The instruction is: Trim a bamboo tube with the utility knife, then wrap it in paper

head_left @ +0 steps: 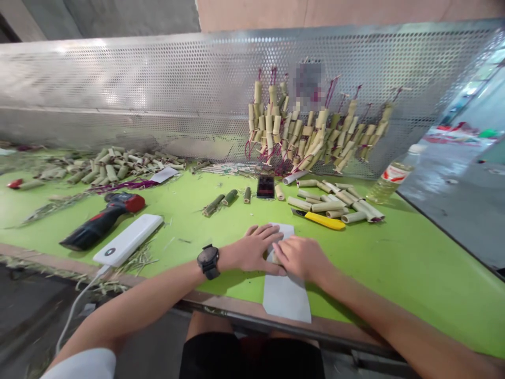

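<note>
A strip of white paper [288, 297] lies on the green tabletop at the near edge, under both hands. My left hand [256, 247], below a black wristwatch, rests on the strip with its fingers stretched out. Beside it on the right, my right hand [302, 257] is closed, its fingers curled down against the paper. A small pale bit shows between the two hands, but the fingers mostly cover it and I cannot make out what it is. Beyond the hands lie a yellow utility knife [324, 220] and several cut bamboo tubes [229, 197].
Strung bamboo pieces [272, 123] hang on the perforated metal panel [158, 79]. A bamboo pile [110, 166], cordless drill [106, 216] and white power bank [128, 239] with a cable are left. More tubes [335, 200] and a bottle [392, 176] stand right.
</note>
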`<act>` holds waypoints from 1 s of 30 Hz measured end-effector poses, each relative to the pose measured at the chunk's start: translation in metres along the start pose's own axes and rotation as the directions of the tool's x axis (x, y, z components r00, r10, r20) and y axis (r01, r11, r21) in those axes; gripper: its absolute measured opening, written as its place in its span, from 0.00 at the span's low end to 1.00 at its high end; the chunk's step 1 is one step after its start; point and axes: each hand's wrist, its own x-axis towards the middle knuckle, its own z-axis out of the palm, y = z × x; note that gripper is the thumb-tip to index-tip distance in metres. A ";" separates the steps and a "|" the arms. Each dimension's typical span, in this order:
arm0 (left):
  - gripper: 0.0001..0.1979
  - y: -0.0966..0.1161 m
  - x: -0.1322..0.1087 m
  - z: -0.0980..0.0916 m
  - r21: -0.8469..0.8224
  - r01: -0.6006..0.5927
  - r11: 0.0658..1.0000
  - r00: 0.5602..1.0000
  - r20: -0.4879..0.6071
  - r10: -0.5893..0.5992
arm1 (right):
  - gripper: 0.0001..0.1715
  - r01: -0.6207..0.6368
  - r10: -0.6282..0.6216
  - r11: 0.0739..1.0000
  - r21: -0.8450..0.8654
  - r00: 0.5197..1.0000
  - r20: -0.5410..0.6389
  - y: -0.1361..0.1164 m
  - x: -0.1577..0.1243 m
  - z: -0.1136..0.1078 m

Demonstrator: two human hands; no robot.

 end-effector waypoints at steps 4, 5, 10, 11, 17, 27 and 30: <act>0.55 0.001 0.000 0.000 -0.003 0.014 1.000 1.000 0.009 -0.014 | 0.31 -0.256 0.264 0.958 -0.132 0.964 0.040 0.003 0.002 -0.004; 0.55 0.001 0.000 0.000 -0.005 0.014 1.000 1.000 0.011 -0.014 | 0.30 -0.253 0.260 0.959 -0.125 0.965 0.040 0.002 0.002 -0.003; 0.55 0.002 -0.001 -0.001 -0.003 0.003 1.000 1.000 0.002 -0.003 | 0.30 0.005 -0.007 1.000 0.024 0.999 0.050 -0.004 0.000 -0.001; 0.55 0.002 -0.001 -0.001 -0.005 0.006 1.000 1.000 0.002 -0.006 | 0.31 -0.038 0.038 0.999 -0.002 0.997 0.070 -0.002 0.000 -0.002; 0.55 0.002 -0.001 -0.001 -0.020 0.003 1.000 1.000 0.008 -0.003 | 0.28 -0.128 0.132 0.988 -0.081 0.990 0.040 0.003 0.002 -0.002; 0.55 0.000 -0.001 0.001 -0.007 -0.002 1.000 1.000 -0.004 0.002 | 0.28 -0.191 0.194 0.981 -0.042 0.976 0.097 0.004 0.003 -0.003; 0.55 0.000 -0.001 0.001 -0.005 -0.010 1.000 1.000 -0.004 0.010 | 0.28 -0.050 0.044 0.996 0.074 0.996 0.082 -0.002 0.000 -0.002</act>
